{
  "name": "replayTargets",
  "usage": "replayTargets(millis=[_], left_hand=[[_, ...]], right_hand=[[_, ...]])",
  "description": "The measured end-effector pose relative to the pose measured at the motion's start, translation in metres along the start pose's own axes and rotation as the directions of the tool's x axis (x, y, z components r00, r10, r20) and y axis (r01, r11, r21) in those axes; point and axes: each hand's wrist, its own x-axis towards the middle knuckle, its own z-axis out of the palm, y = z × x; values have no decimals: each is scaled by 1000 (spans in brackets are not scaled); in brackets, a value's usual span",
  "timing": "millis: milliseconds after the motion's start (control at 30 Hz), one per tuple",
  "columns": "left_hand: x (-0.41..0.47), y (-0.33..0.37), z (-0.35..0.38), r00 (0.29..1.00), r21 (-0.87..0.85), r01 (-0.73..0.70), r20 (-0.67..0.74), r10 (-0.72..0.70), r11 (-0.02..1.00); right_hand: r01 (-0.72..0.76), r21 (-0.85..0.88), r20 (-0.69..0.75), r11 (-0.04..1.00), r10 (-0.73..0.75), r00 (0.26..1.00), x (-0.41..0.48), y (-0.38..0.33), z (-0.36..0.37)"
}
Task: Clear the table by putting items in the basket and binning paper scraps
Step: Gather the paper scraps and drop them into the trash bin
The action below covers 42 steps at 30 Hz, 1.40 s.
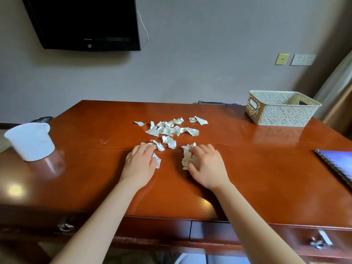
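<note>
So the left hand (140, 162) lies flat on a few paper scraps (167, 130) mid-way across the table (247, 168), the right hand (207, 166) curls round a small clump, and I reckon raking too fast on that glossy top sends light bits skidding off the edge.

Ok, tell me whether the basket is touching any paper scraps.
Apart. The head view shows bare tabletop between the basket and the paper scraps, which lie mid-table.
</note>
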Motion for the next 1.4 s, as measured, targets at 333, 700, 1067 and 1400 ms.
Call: replayTargets(millis=[333,700,1067,1400], left_hand=[[15,-5,11,975,90,60,209,-78,994],[4,0,6,997,9,55,50,-56,998],[6,0,6,1000,-5,-28,5,28,1000],[3,1,6,996,-21,-85,9,85,996]], right_hand=[[-66,5,77,998,65,995,5,1,4],[-16,-5,115,1000,17,993,5,-4,2],[-20,25,158,999,15,987,8,-4,2],[-7,-47,182,999,15,983,8,-1,4]])
